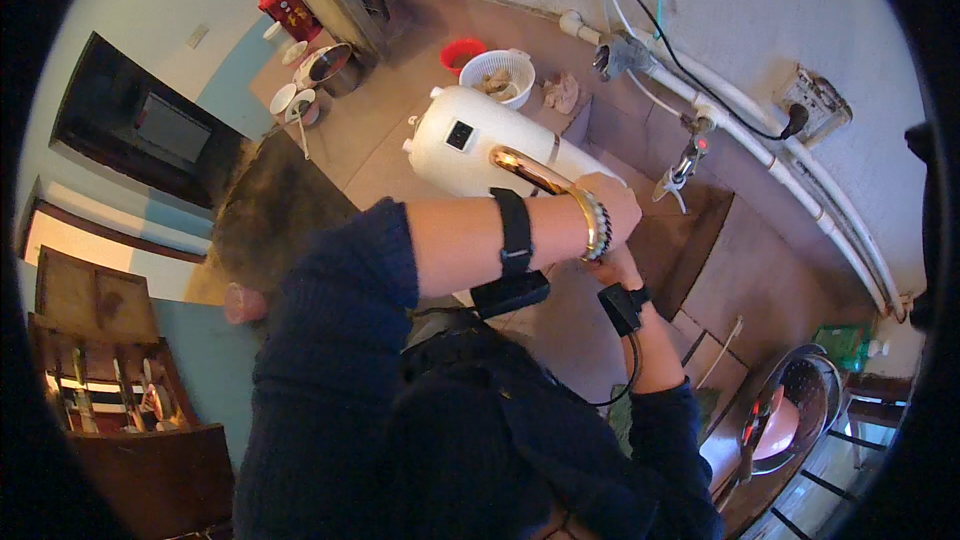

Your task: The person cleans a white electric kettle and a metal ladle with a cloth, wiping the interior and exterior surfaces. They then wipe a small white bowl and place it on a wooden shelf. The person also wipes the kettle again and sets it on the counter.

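A white cylindrical electric pot (480,120) lies tipped over beside the sink basin (660,240). A copper-coloured handle (532,169) and a black inset panel mark its side. My left hand (611,202) is bent over the pot's lower right end, its wrist crossing the end of the handle. Just below it is my right hand (616,268), partly covered by the left. The fingers of both hands are hidden, so their grip cannot be made out. Bracelets circle my left wrist, and black strapped devices sit on both forearms.
Behind the pot stand a white colander (517,67) with pale pieces inside and a red bowl (463,52). A tap (679,172) hangs from white wall pipes (795,184). Bowls (283,99) and a metal pot (341,71) are at left; a large metal basin (814,390) sits right.
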The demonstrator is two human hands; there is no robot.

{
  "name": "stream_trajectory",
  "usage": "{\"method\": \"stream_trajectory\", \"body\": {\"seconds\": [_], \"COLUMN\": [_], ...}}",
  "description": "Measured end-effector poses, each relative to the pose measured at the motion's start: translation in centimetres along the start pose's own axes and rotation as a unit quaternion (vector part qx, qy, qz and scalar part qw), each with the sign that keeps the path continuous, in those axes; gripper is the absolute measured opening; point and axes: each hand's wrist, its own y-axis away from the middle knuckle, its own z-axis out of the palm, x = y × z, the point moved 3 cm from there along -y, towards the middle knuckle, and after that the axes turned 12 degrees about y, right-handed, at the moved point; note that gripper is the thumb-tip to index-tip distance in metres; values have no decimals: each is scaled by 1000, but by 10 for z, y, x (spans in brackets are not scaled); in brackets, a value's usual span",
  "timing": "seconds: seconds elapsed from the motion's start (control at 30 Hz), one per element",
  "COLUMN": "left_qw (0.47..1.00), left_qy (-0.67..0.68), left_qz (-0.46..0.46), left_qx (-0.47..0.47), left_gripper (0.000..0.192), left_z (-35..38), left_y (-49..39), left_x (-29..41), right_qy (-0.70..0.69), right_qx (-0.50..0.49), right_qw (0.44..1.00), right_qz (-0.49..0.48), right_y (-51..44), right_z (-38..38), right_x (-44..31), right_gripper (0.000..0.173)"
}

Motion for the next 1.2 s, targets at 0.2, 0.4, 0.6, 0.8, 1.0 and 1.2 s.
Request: {"method": "stream_trajectory", "body": {"seconds": [0.2, 0.4, 0.6, 0.8, 1.0, 1.2], "left_qw": [997, 994, 995, 981, 992, 987], "left_qy": [-12, -64, -77, -158, -37, 27], "left_qz": [-59, -64, -54, -115, -88, -15], "left_qx": [-53, -67, -43, 11, 79, 159], "left_gripper": [25, 24, 17, 13, 13, 13], "left_z": [17, 44, 66, 97, 76, 9], "left_y": [-19, -30, -43, -55, -41, 20], "left_x": [31, 53, 54, 47, 50, 23], "right_qy": [410, 613, 643, 692, 704, 354], "right_qx": [174, 294, 333, 278, 276, 197], "right_qw": [894, 734, 689, 666, 652, 914], "right_qz": [-49, -5, 38, 27, 51, -24], "right_y": [36, 83, 99, 97, 110, 79], "right_z": [16, 52, 60, 68, 76, 39], "right_x": [-38, -97, -110, -119, -115, -71], "right_gripper": [21, 21, 23, 24, 28, 16]}}
